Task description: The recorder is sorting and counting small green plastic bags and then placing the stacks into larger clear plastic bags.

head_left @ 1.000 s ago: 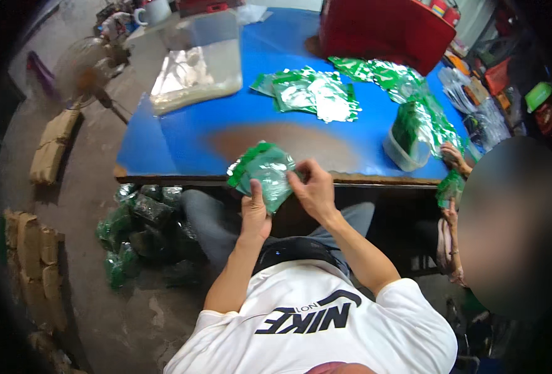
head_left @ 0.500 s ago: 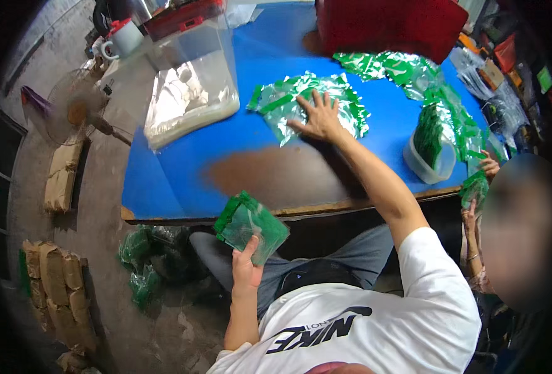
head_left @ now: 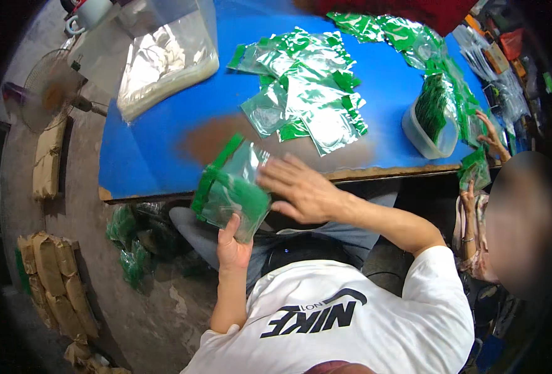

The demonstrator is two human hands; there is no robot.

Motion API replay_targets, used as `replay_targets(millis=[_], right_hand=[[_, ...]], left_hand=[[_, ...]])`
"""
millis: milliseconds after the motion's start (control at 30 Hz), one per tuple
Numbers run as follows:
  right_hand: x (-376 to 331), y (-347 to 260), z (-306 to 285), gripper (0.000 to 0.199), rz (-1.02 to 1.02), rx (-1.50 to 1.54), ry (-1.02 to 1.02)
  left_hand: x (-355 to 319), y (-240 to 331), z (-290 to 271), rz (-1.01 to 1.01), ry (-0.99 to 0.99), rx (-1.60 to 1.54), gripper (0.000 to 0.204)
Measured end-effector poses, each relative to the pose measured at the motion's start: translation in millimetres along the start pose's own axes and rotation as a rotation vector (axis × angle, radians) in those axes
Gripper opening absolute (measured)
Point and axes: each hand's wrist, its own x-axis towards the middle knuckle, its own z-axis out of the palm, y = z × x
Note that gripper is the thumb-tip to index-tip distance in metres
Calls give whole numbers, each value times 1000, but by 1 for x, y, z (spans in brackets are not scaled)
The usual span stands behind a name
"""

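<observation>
My left hand (head_left: pixel 233 246) grips a stack of clear plastic bags with green bands (head_left: pixel 232 196), thumb on top, in front of the table's near edge. Beside the stack, my right hand (head_left: pixel 301 190) has its fingers stretched out and the thumb apart; they are a little smeared by motion. Its fingertips are at the right edge of the topmost bag, and I cannot tell whether they touch it. Beyond, a spread pile of similar green-and-clear bags (head_left: pixel 310 87) overlaps loosely on the blue table (head_left: pixel 164 149).
A clear plastic bin (head_left: pixel 170 68) stands at the back left. At the right is a translucent tub (head_left: pixel 422 134) packed with green bags, near a co-worker's hands (head_left: pixel 491 140). A fan (head_left: pixel 51 93) and brown wrapped bundles (head_left: pixel 54 280) stand left of the table.
My right hand has left the pile and come back to the stack in my left hand. The pile now lies more spread toward me. The held stack is raised and another bag lies askew on it.
</observation>
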Motion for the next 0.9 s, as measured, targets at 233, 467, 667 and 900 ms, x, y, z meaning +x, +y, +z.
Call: replay_targets(millis=[233,467,667,900], right_hand=[[-11,20,-21,61,600,-495,447],[-32,-7,5,35,137,302,162],[0,43,-10,75,748,-387,371],[-12,-5,1,43,-15,3,86]], left_hand=[[-11,-1,-9,22,-16,75,49],[-3,-5,15,-68,-180,297,42],[-5,-6,2,-106,-134,273,43],[-13,6,-19,-134,-130,74,47]])
